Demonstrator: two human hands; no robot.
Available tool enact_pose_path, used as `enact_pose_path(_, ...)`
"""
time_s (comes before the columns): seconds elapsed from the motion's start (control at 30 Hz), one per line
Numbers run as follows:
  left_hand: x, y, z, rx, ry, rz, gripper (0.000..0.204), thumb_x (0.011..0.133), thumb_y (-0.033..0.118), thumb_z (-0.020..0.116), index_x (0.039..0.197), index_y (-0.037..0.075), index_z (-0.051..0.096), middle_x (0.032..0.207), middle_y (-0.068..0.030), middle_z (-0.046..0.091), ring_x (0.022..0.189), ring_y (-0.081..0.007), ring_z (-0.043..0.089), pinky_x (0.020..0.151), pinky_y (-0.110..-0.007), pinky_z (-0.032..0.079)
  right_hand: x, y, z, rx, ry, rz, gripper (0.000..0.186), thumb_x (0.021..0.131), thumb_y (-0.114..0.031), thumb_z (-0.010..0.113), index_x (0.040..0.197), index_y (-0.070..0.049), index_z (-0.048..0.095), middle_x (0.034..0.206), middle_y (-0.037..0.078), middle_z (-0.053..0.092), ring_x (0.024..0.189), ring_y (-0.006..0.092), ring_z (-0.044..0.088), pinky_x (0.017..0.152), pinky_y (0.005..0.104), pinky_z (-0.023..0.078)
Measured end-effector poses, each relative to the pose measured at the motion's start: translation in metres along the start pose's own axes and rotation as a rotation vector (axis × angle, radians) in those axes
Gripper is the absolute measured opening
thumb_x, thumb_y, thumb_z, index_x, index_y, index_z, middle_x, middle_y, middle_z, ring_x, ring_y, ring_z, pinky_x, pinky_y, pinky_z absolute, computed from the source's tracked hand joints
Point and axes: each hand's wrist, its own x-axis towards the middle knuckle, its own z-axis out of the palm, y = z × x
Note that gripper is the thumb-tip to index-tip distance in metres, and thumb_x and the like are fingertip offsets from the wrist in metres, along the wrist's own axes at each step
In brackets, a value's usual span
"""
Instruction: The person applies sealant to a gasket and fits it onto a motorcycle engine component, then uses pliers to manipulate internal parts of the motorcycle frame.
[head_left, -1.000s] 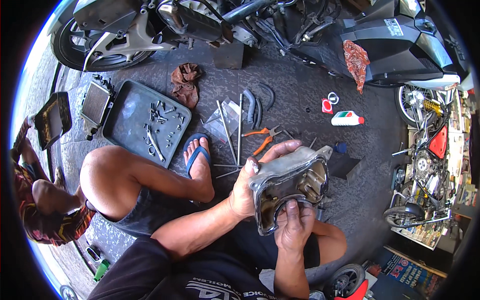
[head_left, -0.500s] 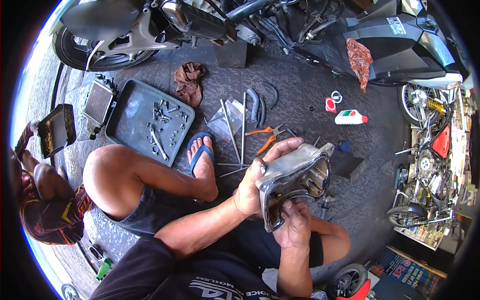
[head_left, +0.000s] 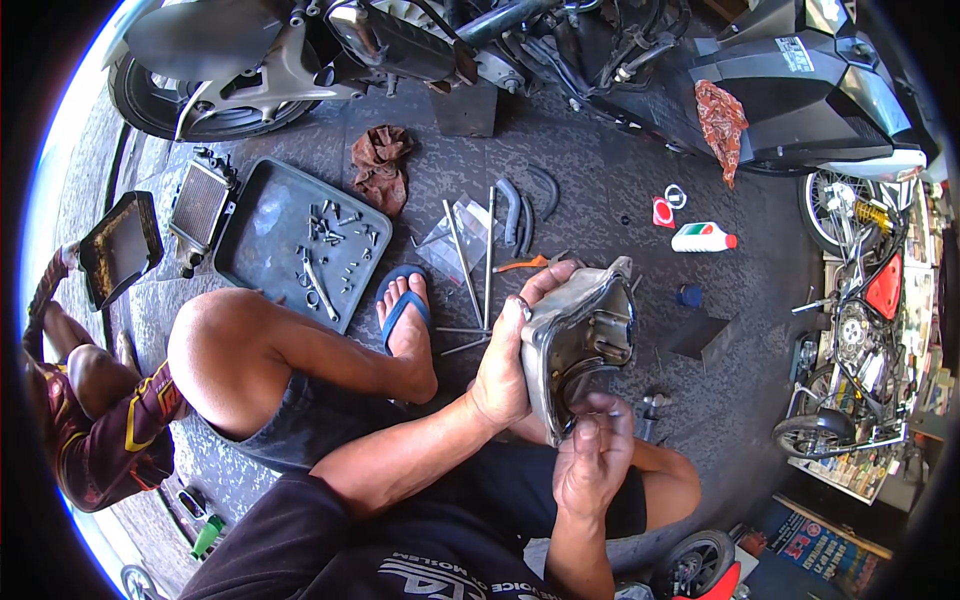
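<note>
Gripped in my left hand (head_left: 503, 372) is a metal engine cover (head_left: 548, 345), tilted so its hollow inside faces right. The thumb presses its outer wall and the fingers wrap over the far edge. A dark smear runs along the rim. My right hand (head_left: 597, 455) is at the cover's lower edge, its fingers curled in and the thumb against them. Whether anything small is between them I cannot make out. Pliers with orange handles (head_left: 522, 264) lie just beyond the cover, partly hidden by it.
A grey tray (head_left: 240, 240) of bolts and a wrench stands left, beside a radiator (head_left: 198, 205). Metal rods (head_left: 489, 250), hoses (head_left: 508, 205), a rag (head_left: 380, 165) and a white bottle (head_left: 702, 238) lie ahead. At far left another person holds a black pan (head_left: 122, 250).
The cover has tilted more upright and shifted slightly left in my left hand. My right hand has drawn back from the cover's inside to its lower edge. The other person's pan has moved slightly.
</note>
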Motion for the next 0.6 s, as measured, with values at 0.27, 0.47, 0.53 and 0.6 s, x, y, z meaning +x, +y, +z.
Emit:
enact_pose_path(0.27,-0.002,-0.003,-0.003,0.072,0.054,0.086,0.078,0.097,0.065,0.034,0.147,0.005,0.030,0.148,-0.0165,0.039,0.135,-0.0306,0.043,0.112,-0.047,0.037,0.003,-0.011,-0.004,-0.176,-0.070,-0.119,0.030,0.082,-0.013,0.081,0.104,0.000,0.065,0.105,0.011,0.063,0.085,0.0135,0.061,0.080,0.0278,0.049)
enact_pose_path(0.47,-0.002,-0.007,-0.011,0.151,0.137,0.146,0.075,0.099,0.061,0.038,0.146,0.003,0.030,0.145,-0.0188,0.041,0.132,-0.0297,0.046,0.111,-0.045,0.039,0.003,-0.022,-0.005,-0.466,-0.104,-0.212,0.024,0.085,-0.011,0.077,0.102,0.003,0.067,0.101,0.013,0.064,0.087,0.0185,0.064,0.079,0.0318,0.051)
enact_pose_path(0.53,-0.002,-0.010,-0.010,0.150,0.217,0.126,0.071,0.100,0.059,0.038,0.145,0.004,0.031,0.143,-0.0192,0.044,0.129,-0.0291,0.048,0.108,-0.044,0.042,0.007,-0.029,-0.001,-0.775,-0.118,-0.421,0.021,0.086,-0.011,0.074,0.101,0.003,0.068,0.101,0.015,0.065,0.089,0.0233,0.065,0.081,0.0345,0.052)
enact_pose_path(0.6,-0.001,-0.013,-0.010,0.144,0.270,0.111,0.069,0.101,0.057,0.038,0.144,0.004,0.032,0.140,-0.0192,0.047,0.127,-0.0286,0.051,0.106,-0.043,0.045,0.010,-0.030,0.000,-0.928,-0.129,-0.577,0.020,0.087,-0.011,0.072,0.101,0.004,0.069,0.101,0.016,0.066,0.091,0.0277,0.065,0.082,0.0368,0.053)
